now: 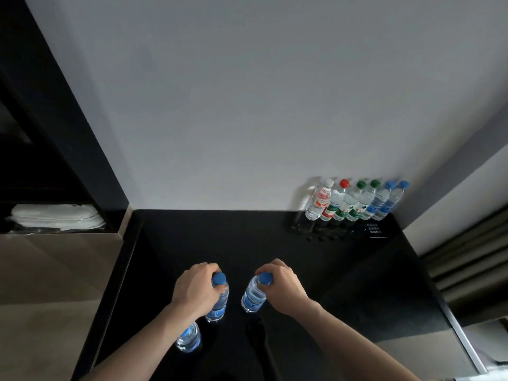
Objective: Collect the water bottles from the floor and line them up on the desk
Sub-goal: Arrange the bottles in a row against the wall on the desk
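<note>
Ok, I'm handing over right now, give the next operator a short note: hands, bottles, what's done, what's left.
Left hand grips a blue-capped bottle near its neck; a second bottle shows below the left forearm, and how it is held is unclear.
Right hand grips another blue-capped bottle near its neck, tilted.
Both are low over the near part of the black desk; I cannot tell if they touch it.
Done: a row of six bottles stands along the wall at the far right corner.
Left: add these three to the row, probably at its white-capped left end. The floor is not in view, so check it for more.
</note>
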Tool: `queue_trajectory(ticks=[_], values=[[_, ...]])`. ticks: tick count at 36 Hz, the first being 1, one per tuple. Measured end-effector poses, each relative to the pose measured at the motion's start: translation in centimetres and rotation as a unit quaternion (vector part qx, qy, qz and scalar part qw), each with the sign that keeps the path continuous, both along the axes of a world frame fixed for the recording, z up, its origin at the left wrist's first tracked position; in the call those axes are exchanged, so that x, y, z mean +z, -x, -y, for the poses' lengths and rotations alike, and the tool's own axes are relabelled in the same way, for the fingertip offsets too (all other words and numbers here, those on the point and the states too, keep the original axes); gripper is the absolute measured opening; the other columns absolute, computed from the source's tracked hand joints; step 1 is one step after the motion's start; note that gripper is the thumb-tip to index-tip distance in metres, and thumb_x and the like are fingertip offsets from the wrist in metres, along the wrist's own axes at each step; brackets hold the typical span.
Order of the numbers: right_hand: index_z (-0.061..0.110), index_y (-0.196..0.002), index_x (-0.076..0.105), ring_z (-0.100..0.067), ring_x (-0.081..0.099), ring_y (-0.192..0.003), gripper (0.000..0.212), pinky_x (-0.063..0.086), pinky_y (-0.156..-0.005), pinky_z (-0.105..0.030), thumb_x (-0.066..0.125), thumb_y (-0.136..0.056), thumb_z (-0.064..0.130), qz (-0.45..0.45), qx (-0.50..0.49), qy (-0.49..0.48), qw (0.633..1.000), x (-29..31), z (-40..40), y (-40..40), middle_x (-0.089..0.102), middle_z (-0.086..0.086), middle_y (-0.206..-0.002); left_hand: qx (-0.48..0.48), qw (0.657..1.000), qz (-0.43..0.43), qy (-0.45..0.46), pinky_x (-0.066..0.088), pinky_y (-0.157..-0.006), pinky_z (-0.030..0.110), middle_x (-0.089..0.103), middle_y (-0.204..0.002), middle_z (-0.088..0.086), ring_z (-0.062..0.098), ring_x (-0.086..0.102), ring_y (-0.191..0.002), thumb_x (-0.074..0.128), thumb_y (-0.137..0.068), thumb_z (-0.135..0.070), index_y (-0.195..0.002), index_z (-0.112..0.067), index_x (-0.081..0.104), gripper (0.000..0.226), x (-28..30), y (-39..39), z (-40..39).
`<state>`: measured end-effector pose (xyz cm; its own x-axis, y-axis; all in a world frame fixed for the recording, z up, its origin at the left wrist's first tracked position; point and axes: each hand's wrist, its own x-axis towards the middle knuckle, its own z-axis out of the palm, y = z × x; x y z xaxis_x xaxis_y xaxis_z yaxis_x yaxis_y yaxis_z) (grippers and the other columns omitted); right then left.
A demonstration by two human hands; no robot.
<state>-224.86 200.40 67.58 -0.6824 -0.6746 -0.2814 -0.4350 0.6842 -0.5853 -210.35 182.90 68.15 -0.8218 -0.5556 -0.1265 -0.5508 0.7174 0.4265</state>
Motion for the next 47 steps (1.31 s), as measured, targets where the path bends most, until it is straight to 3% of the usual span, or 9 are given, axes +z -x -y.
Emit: queue_trajectory(ticks=[4, 8, 12, 19, 25, 34, 42, 47], values=[[0.034, -0.116, 0.067, -0.005, 0.057, -0.1, 0.03, 0.041, -0.069, -0.008, 0.07, -0.089, 0.021, 0.014, 0.02, 0.018, 1.0, -0.5, -0.8, 0.7, 0.051, 0.016, -0.114, 0.017, 1.0, 0.008, 0.002, 0.056, -0.066, 0.031, 0.061, -0.091, -0.016, 0.008, 0.062, -0.076, 0.072, -0.085, -0.047, -0.096, -0.035, 0.063, 0.019, 0.1, 0.8, -0.6], [0.033, -0.119, 0.065, -0.005, 0.058, -0.104, 0.032, 0.046, -0.081, -0.014, 0.07, -0.089, 0.023, 0.039, 0.042, 0.028, 0.998, -0.7, -1.6, 2.0, 0.054, 0.016, -0.119, 0.039, 0.999, 0.017, 0.001, 0.054, -0.066, 0.026, 0.061, -0.093, -0.016, 0.007, 0.062, -0.077, 0.072, -0.086, -0.045, -0.098, -0.034, 0.064, 0.018, 0.4, 1.8, -1.4], [0.034, -0.118, 0.065, -0.003, 0.06, -0.098, 0.031, 0.045, -0.076, -0.011, 0.069, -0.089, 0.024, 0.051, 0.05, 0.036, 0.997, -0.9, -2.5, 3.7, 0.061, 0.017, -0.115, 0.059, 0.998, 0.019, 0.0, 0.052, -0.068, 0.027, 0.06, -0.092, -0.015, 0.008, 0.063, -0.079, 0.072, -0.087, -0.044, -0.099, -0.033, 0.066, 0.017, 0.7, 3.0, -2.2], [0.039, -0.1, 0.063, -0.004, 0.064, -0.087, 0.025, 0.056, -0.075, -0.023, 0.069, -0.085, 0.02, 0.055, 0.067, 0.022, 0.996, -1.2, -4.7, 8.1, 0.066, 0.015, -0.097, 0.086, 0.996, 0.025, 0.002, 0.041, -0.057, 0.02, 0.058, -0.09, -0.015, 0.007, 0.062, -0.075, 0.071, -0.088, -0.041, -0.101, -0.034, 0.068, 0.015, 0.9, 4.8, -3.9], [0.039, -0.098, 0.063, -0.004, 0.064, -0.08, 0.023, 0.052, -0.065, -0.018, 0.065, -0.083, 0.022, 0.054, 0.08, 0.034, 0.995, -1.4, -5.0, 11.0, 0.066, 0.015, -0.09, 0.12, 0.992, -0.002, -0.046, 0.058, -0.068, 0.03, 0.062, -0.091, -0.016, 0.005, 0.067, -0.078, 0.076, -0.086, -0.037, -0.099, -0.034, 0.067, 0.015, 0.6, 6.4, -5.3], [0.033, -0.109, 0.065, -0.007, 0.063, -0.085, 0.025, 0.044, -0.062, -0.013, 0.066, -0.089, 0.019, 0.015, 0.043, 0.03, 0.999, -0.4, -4.2, 15.1, 0.066, 0.008, -0.101, 0.106, 0.993, -0.03, -0.046, 0.058, -0.07, 0.024, 0.06, -0.097, -0.016, 0.007, 0.066, -0.086, 0.076, -0.087, -0.032, -0.106, -0.029, 0.068, 0.02, -0.1, 9.1, -7.1], [0.033, -0.113, 0.063, -0.01, 0.063, -0.092, 0.028, 0.052, -0.071, -0.02, 0.068, -0.09, 0.018, 0.001, 0.035, 0.008, 0.999, -0.1, -3.3, 16.3, 0.065, 0.008, -0.107, 0.096, 0.993, -0.053, -0.04, 0.049, -0.062, 0.012, 0.057, -0.096, -0.019, 0.005, 0.064, -0.081, 0.077, -0.086, -0.034, -0.11, -0.028, 0.067, 0.026, -0.7, 10.9, -6.5], [0.031, -0.114, 0.064, -0.011, 0.062, -0.09, 0.027, 0.049, -0.068, -0.021, 0.068, -0.091, 0.017, -0.007, 0.04, 0.002, 0.999, 0.2, -2.2, 17.2, 0.064, 0.005, -0.108, 0.095, 0.993, -0.054, -0.043, 0.051, -0.066, 0.015, 0.059, -0.096, -0.018, 0.006, 0.064, -0.08, 0.076, -0.087, -0.033, -0.11, -0.029, 0.068, 0.025, -0.7, 11.4, -5.6]])
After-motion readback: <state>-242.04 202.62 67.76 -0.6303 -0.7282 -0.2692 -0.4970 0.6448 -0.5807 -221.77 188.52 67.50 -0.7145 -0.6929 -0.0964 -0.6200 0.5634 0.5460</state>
